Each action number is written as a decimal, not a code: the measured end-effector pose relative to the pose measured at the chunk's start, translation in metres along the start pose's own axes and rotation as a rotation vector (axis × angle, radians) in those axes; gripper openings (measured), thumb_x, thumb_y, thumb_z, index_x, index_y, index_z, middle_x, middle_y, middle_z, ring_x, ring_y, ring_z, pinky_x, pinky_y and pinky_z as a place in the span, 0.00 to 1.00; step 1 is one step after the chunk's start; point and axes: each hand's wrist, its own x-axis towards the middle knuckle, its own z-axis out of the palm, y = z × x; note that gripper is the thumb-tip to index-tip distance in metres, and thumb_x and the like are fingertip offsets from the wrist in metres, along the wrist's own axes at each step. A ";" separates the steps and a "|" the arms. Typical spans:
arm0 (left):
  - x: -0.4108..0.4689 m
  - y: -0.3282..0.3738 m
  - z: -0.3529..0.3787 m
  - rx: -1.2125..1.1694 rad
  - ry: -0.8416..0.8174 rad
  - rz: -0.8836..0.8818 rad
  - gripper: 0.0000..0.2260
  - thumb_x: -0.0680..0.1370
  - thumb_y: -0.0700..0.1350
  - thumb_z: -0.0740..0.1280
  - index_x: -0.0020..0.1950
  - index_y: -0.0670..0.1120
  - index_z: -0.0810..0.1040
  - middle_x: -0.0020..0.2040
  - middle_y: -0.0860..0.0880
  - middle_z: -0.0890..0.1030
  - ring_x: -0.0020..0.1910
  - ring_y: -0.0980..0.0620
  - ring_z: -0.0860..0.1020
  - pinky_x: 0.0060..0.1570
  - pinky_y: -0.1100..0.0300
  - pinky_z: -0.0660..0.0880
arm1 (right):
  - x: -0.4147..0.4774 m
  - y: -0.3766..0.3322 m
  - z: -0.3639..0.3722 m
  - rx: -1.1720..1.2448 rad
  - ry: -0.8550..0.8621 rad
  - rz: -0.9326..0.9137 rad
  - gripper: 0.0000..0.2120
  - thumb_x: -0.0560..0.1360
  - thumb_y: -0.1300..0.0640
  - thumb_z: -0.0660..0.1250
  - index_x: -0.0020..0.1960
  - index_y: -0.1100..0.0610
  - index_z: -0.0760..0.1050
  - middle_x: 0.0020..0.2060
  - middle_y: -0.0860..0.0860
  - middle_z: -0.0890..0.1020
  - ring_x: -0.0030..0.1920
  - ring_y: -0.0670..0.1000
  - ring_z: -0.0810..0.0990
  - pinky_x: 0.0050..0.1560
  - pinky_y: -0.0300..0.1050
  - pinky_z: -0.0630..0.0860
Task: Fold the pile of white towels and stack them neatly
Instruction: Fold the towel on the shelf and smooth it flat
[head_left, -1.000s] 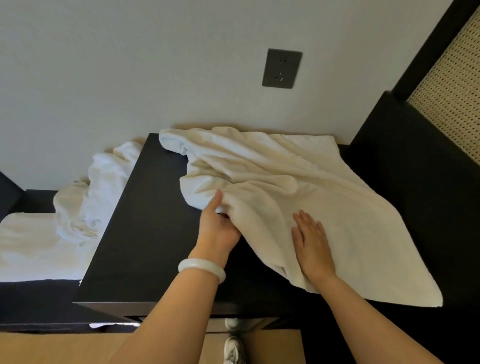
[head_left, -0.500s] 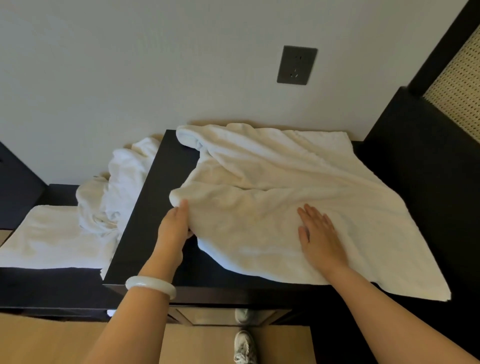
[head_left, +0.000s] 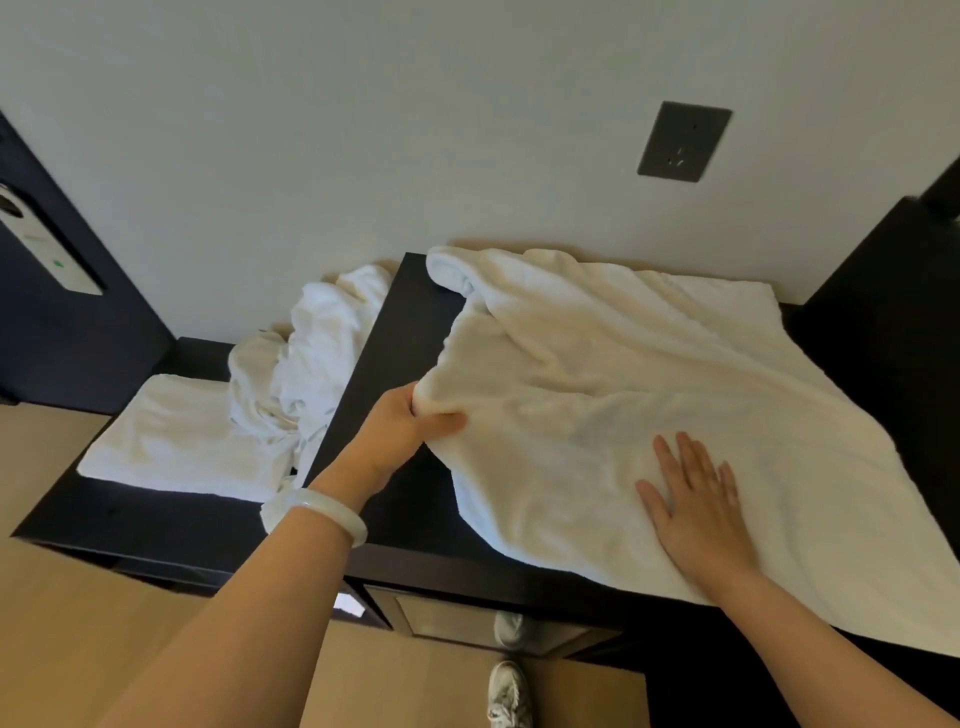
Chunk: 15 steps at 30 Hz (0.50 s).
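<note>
A large white towel (head_left: 649, 384) lies spread and wrinkled over the dark cabinet top (head_left: 395, 332). My left hand (head_left: 410, 431) grips the towel's left edge, thumb on top of the cloth and fingers underneath. My right hand (head_left: 696, 499) lies flat with straight fingers on the towel near its front edge. To the left, on a lower dark bench (head_left: 130, 514), sits a crumpled heap of white towels (head_left: 306, 364) leaning on the cabinet side, with a flat folded white towel (head_left: 176, 441) beside it.
A white wall with a dark socket plate (head_left: 683, 141) rises behind the cabinet. A tall dark panel (head_left: 883, 312) stands at the right, another dark panel with a white device (head_left: 47, 244) at the left. The floor is light wood; my shoe (head_left: 509, 693) shows below.
My left hand has drawn the towel's left edge out to the left and the cloth lies more spread. My right hand stays pressed flat on the towel. The view has shifted left.
</note>
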 end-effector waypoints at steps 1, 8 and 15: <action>-0.001 -0.001 -0.003 0.088 0.073 0.014 0.17 0.70 0.50 0.77 0.55 0.45 0.82 0.51 0.46 0.85 0.51 0.46 0.83 0.56 0.46 0.79 | 0.000 0.000 -0.001 -0.004 -0.003 0.000 0.36 0.77 0.31 0.33 0.81 0.45 0.38 0.80 0.47 0.39 0.79 0.46 0.36 0.78 0.51 0.36; 0.002 -0.012 -0.031 0.351 0.334 -0.354 0.19 0.79 0.57 0.66 0.47 0.40 0.77 0.38 0.42 0.83 0.33 0.49 0.75 0.45 0.53 0.78 | -0.002 -0.005 0.000 0.003 -0.011 0.005 0.35 0.77 0.33 0.35 0.81 0.45 0.38 0.80 0.47 0.40 0.79 0.46 0.37 0.78 0.51 0.35; -0.031 -0.022 -0.011 0.447 -0.027 -0.392 0.20 0.74 0.56 0.73 0.52 0.39 0.82 0.49 0.44 0.84 0.47 0.48 0.80 0.52 0.55 0.80 | -0.003 -0.007 0.005 0.009 0.001 0.027 0.37 0.76 0.30 0.32 0.81 0.46 0.38 0.80 0.48 0.40 0.80 0.48 0.38 0.78 0.52 0.35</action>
